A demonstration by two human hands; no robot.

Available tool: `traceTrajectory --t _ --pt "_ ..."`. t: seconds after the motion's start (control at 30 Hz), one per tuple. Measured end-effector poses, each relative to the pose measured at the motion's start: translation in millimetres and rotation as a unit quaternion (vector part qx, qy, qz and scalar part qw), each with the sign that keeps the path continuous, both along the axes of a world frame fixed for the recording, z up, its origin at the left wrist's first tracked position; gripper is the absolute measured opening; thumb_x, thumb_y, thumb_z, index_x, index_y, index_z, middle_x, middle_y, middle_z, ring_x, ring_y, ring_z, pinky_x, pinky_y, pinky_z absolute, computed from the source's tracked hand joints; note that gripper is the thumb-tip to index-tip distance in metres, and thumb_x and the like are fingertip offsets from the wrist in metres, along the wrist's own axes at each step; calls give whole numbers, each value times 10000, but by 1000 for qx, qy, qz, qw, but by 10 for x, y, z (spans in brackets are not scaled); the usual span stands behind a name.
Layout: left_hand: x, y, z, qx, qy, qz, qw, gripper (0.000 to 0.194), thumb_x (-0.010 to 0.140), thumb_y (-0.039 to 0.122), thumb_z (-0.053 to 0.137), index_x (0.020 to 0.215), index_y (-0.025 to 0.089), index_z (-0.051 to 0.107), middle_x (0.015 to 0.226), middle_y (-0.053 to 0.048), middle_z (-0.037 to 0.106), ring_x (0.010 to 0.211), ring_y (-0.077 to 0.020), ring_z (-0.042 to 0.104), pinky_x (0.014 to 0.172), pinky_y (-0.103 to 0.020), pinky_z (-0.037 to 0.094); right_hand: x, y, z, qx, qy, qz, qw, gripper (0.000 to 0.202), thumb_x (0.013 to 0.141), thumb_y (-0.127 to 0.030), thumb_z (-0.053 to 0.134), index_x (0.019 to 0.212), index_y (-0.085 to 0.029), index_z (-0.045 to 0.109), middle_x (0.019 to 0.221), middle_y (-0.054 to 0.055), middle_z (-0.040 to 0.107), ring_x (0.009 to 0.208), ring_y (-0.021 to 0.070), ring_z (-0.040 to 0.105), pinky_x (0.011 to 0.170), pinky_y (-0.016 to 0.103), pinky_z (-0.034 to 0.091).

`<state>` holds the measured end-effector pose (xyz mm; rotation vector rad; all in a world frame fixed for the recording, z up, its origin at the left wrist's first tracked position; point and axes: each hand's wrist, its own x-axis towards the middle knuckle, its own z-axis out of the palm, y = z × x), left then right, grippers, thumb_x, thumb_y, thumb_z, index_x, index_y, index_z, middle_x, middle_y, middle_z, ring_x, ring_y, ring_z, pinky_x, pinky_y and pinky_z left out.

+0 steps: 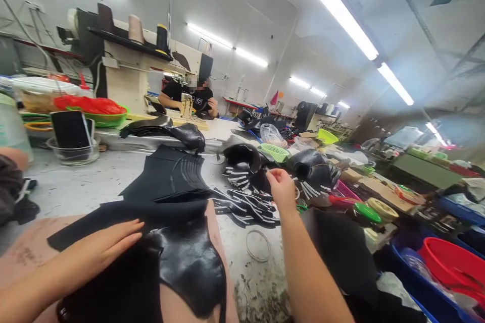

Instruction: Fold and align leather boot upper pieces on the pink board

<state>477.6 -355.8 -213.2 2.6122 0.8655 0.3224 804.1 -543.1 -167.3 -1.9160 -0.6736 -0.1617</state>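
Observation:
My left hand (121,239) lies flat with its fingers stretched out on a black fabric piece (113,282), which joins a shiny black leather piece (191,262). Both rest on a pinkish board (30,247). Farther forward, my right hand (282,189) is closed in a pinch over a heap of black strips with white edges (246,207). Whatever sits between those fingertips is too dark to make out. Beyond the left hand is a fanned stack of black fabric pieces (166,174). Curved black leather parts (240,154) lie just past the right hand.
A tape ring (258,246) lies on the worn table. At left, a phone (70,131) leans in a clear bowl. Another person (197,98) sits behind a sewing machine (129,70). Red and blue basins (450,262) stand at right, beside black material (337,247).

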Motion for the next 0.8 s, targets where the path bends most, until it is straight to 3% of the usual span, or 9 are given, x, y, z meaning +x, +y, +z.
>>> traceTrajectory --t 0.07,0.13,0.23,0.33,0.47,0.63,0.8 --pt "70 -291 257 -67 -46 -27 996 407 838 411 450 1175 224 583 1292 -13 542 1197 -208 489 1040 -355 339 -453 -249 140 -6 -25 92 995 145 761 -293 621 789 -153 642 760 30 669 720 165 606 698 263 470" --pt "181 -662 457 -117 -121 -65 984 420 821 425 465 1194 256 554 1323 -15 513 1210 -209 465 1011 -340 374 -920 -488 253 -42 -115 243 962 94 793 -240 571 777 -195 651 753 25 679 704 168 612 674 274 466" --pt "344 -1189 631 -225 -204 -133 943 305 757 397 538 995 232 636 1001 -26 668 932 -193 598 843 -284 466 -1430 -741 365 -72 -184 336 921 127 829 -189 540 795 -229 656 735 11 682 680 157 621 644 263 458" --pt "393 -1512 684 -367 -242 -152 885 217 763 381 532 769 181 616 681 4 600 641 -132 541 608 -224 448 -1621 -861 417 -67 -197 345 915 80 819 -191 578 790 -226 643 709 -4 676 633 140 616 613 248 451" --pt "340 -1717 657 -468 -269 -124 833 273 728 439 569 729 166 555 601 28 487 530 -101 440 486 -207 383 -1659 -961 467 -58 -214 344 913 86 767 -138 601 730 -213 626 661 -18 653 591 123 590 582 236 442" --pt "377 -1922 530 -485 -287 -86 822 257 714 426 587 719 173 544 588 34 481 526 -94 430 490 -196 359 -1705 -1111 474 -60 -299 308 901 94 763 -127 611 710 -199 638 738 26 639 754 177 550 688 300 446" --pt "506 -2081 390 -467 -256 -71 843 196 677 363 544 688 167 539 570 38 477 513 -95 402 474 -199 316 -1718 -1279 221 -137 -333 273 892 158 799 -87 532 694 -159 625 689 40 623 676 173 517 621 299 427"
